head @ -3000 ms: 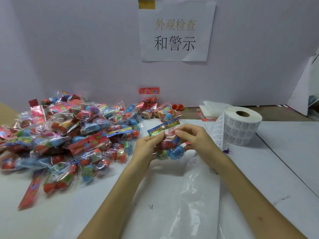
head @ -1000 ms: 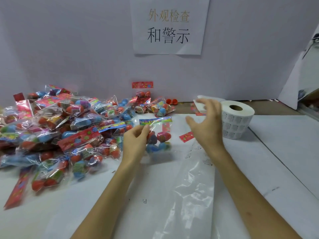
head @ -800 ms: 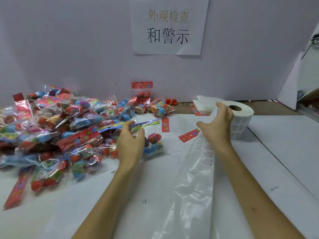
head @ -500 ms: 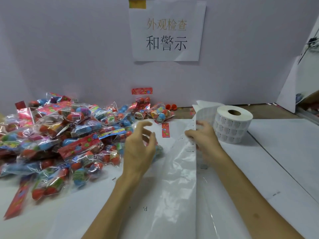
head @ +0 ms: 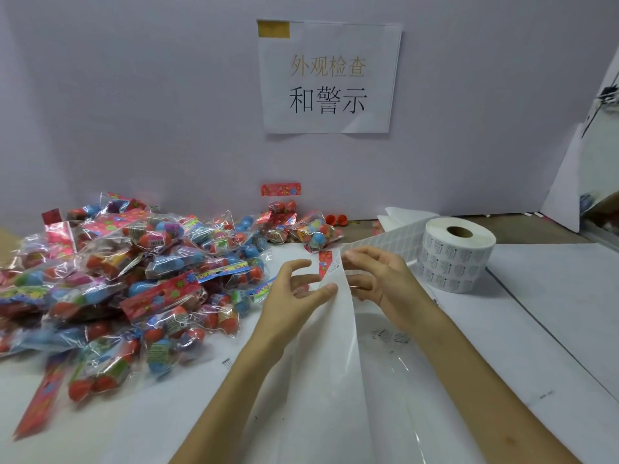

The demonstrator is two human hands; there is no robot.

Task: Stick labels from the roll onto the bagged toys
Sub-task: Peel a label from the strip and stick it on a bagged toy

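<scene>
**A:** Where is the white paper roll of small printed labels (head: 459, 259)?

**B:** It stands on end at the far right of the white table (head: 552, 296). It is well apart from the heap of clear bags of red and blue ball toys (head: 140, 269) on the left.

**A:** And the hands?

**B:** The white strip of labels (head: 385, 237) runs left from the roll to the right hand (head: 382, 283), which grips it with thumb and curled fingers. The bare backing hangs toward the near edge.

**A:** The left hand (head: 291, 296)?

**B:** Its fingers are spread, with one fingertip (head: 330, 288) on the strip's left edge. I cannot tell whether it pinches the strip.
</scene>
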